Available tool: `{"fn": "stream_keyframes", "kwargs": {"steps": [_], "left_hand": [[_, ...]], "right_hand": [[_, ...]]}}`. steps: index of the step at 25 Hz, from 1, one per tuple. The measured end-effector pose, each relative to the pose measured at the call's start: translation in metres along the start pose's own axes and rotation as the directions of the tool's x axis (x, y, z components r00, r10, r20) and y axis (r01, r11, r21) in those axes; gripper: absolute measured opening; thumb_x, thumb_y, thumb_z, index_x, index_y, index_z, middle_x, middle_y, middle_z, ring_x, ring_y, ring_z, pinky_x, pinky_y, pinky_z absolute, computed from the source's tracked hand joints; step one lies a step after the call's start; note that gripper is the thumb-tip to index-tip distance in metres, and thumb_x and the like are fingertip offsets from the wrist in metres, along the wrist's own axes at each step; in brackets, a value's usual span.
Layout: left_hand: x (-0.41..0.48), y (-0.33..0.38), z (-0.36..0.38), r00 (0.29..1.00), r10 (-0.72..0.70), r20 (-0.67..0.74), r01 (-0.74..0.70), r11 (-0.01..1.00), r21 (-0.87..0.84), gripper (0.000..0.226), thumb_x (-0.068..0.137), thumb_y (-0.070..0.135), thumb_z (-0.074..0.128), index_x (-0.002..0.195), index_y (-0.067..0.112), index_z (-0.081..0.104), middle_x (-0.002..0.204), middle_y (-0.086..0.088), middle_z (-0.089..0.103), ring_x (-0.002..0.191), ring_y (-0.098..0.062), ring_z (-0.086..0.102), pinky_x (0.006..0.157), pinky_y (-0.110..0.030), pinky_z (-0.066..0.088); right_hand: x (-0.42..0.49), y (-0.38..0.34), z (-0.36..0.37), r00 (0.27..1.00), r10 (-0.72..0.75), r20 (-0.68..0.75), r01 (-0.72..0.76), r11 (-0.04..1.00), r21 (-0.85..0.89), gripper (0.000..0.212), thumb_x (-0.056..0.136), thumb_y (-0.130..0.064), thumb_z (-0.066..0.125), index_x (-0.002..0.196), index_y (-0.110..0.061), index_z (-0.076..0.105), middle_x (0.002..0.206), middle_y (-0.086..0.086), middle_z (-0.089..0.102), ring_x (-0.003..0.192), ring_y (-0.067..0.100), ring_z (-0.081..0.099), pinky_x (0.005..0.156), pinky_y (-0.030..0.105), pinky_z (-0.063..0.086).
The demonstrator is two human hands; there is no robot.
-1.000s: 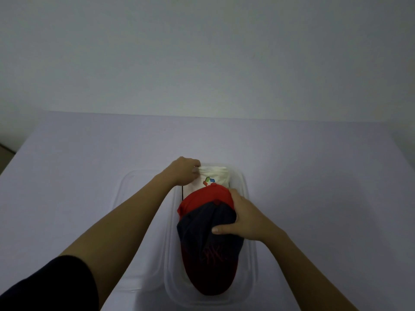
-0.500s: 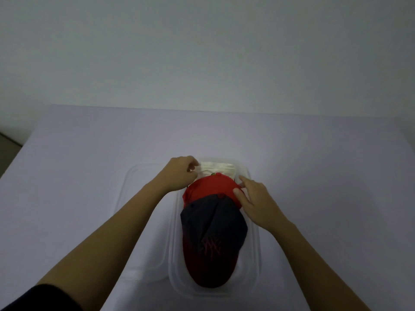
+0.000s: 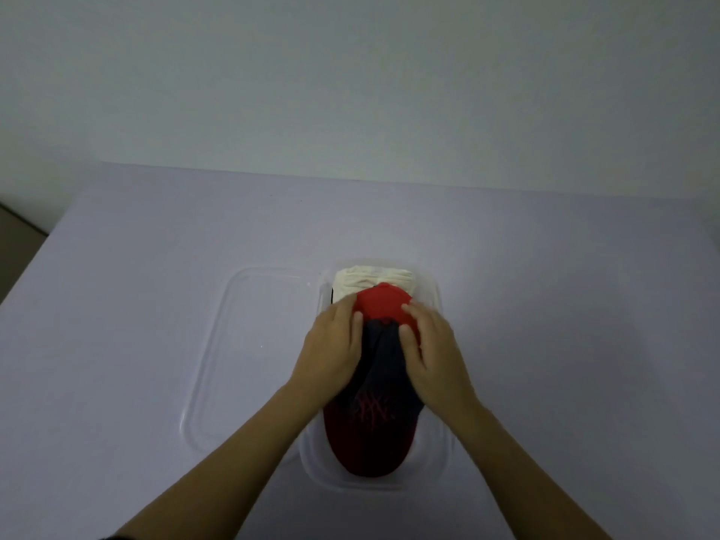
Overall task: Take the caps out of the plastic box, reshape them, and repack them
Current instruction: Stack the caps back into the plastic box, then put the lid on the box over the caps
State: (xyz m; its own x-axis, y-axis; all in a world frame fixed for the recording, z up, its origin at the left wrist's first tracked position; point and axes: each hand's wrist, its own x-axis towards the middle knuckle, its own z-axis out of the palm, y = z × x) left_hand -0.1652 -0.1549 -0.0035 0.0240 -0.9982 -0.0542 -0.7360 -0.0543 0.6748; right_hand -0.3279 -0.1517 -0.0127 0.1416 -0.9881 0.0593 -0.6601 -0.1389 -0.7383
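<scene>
Navy cap [image 3: 383,354] with red brim and red stitched logo, letters not legible, lies in clear plastic box [image 3: 440,454], brim at near end; red cap [image 3: 383,304] and cream cap [image 3: 374,280] stacked behind it at far end. Left hand [image 3: 331,352] and right hand [image 3: 436,354] press on navy crown from either side, fingers curled onto the fabric. Clear lid [image 3: 249,344] lies left, touching box, on lilac table [image 3: 136,286].

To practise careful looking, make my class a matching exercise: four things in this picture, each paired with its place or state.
Things:
1. white cap
2. navy and red cap
3. clear lid
4. left hand

Places or states:
A. flat on the table, left of the plastic box
B. at the box's far end, mostly covered
C. pressing a cap's left side
D. topmost in the box, brim towards the camera

Pairs: 1-B, 2-D, 3-A, 4-C
</scene>
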Motion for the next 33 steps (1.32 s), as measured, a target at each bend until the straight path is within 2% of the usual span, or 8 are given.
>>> {"fn": "stream_keyframes", "kwargs": {"steps": [3,5,10,12,16,19,23,33], "left_hand": [[-0.027,-0.001,0.023,0.988,-0.062,0.143,0.073,0.995,-0.075,0.052,0.102,0.027,0.024,0.149,0.010,0.012,0.158,-0.008,0.015,0.146,-0.017,0.014,0.119,-0.029,0.011],[-0.022,0.004,0.026,0.983,-0.101,0.151,0.117,0.988,-0.097,0.054,0.102,0.025,0.023,0.149,0.007,0.003,0.159,-0.009,0.007,0.147,-0.017,0.008,0.120,-0.031,0.007],[-0.012,-0.015,-0.008,0.976,-0.118,-0.181,0.088,0.983,-0.162,0.057,0.098,0.038,0.033,0.147,0.012,0.021,0.155,-0.007,0.025,0.143,-0.021,0.021,0.112,-0.025,0.010],[-0.012,-0.061,-0.029,0.901,-0.264,-0.344,0.242,0.964,-0.106,0.061,0.094,0.032,0.047,0.144,0.003,0.027,0.150,-0.018,0.031,0.139,-0.033,0.026,0.113,-0.036,0.017],[-0.021,-0.144,-0.048,0.623,-0.762,-0.177,0.774,0.633,0.004,0.092,0.081,0.047,0.065,0.139,-0.009,0.021,0.143,-0.032,0.030,0.132,-0.046,0.028,0.109,-0.051,0.023],[-0.027,-0.155,-0.041,0.644,-0.749,-0.158,0.765,0.632,0.124,0.097,0.070,0.058,0.069,0.129,-0.011,0.032,0.134,-0.032,0.039,0.123,-0.049,0.038,0.103,-0.052,0.030],[-0.018,-0.156,-0.055,0.560,-0.803,-0.205,0.819,0.573,-0.006,0.105,0.058,0.050,0.083,0.127,-0.011,0.031,0.130,-0.034,0.042,0.121,-0.049,0.040,0.097,-0.055,0.037],[-0.024,-0.104,-0.141,0.786,-0.607,-0.121,0.491,0.730,-0.475,0.051,0.077,0.011,0.071,0.124,0.006,0.053,0.111,-0.020,0.063,0.072,-0.026,0.067,0.077,-0.039,0.055]], "right_hand": [[-0.021,-0.005,0.032,0.989,0.069,0.132,-0.054,0.992,-0.111,0.056,0.099,-0.041,0.023,0.149,-0.020,0.010,0.153,-0.012,-0.002,0.144,0.005,-0.003,0.116,0.024,0.000],[-0.015,-0.005,0.039,0.985,0.096,0.140,-0.070,0.980,-0.184,0.055,0.101,-0.035,0.023,0.148,-0.018,0.000,0.153,-0.008,-0.010,0.145,0.011,-0.009,0.116,0.026,-0.005],[-0.024,0.008,0.024,0.995,0.098,-0.013,-0.098,0.982,-0.160,0.057,0.098,-0.043,0.019,0.149,-0.023,0.006,0.156,-0.008,-0.002,0.144,0.008,-0.006,0.115,0.029,-0.006],[-0.040,0.021,0.017,0.974,0.221,-0.055,-0.226,0.968,-0.114,0.058,0.099,-0.042,0.025,0.150,-0.020,0.007,0.159,-0.002,0.003,0.146,0.014,0.000,0.117,0.032,0.002],[-0.050,0.025,0.019,0.924,0.381,0.025,-0.381,0.917,0.118,0.061,0.097,-0.041,0.034,0.150,-0.021,0.009,0.157,0.002,0.020,0.142,0.019,0.024,0.111,0.031,0.023],[-0.049,0.024,0.018,0.921,0.390,-0.003,-0.385,0.911,0.145,0.057,0.099,-0.033,0.036,0.149,-0.024,0.011,0.156,0.000,0.024,0.140,0.020,0.030,0.110,0.032,0.027],[-0.049,0.027,0.017,0.908,0.417,0.025,-0.417,0.901,0.121,0.065,0.097,-0.009,0.042,0.149,-0.027,0.008,0.152,0.004,0.033,0.132,0.024,0.043,0.107,0.036,0.036],[-0.051,0.020,0.012,0.894,0.441,-0.080,-0.420,0.886,0.196,0.052,0.099,-0.012,0.036,0.148,-0.020,0.020,0.152,0.006,0.033,0.137,0.024,0.035,0.110,0.039,0.032]]}}
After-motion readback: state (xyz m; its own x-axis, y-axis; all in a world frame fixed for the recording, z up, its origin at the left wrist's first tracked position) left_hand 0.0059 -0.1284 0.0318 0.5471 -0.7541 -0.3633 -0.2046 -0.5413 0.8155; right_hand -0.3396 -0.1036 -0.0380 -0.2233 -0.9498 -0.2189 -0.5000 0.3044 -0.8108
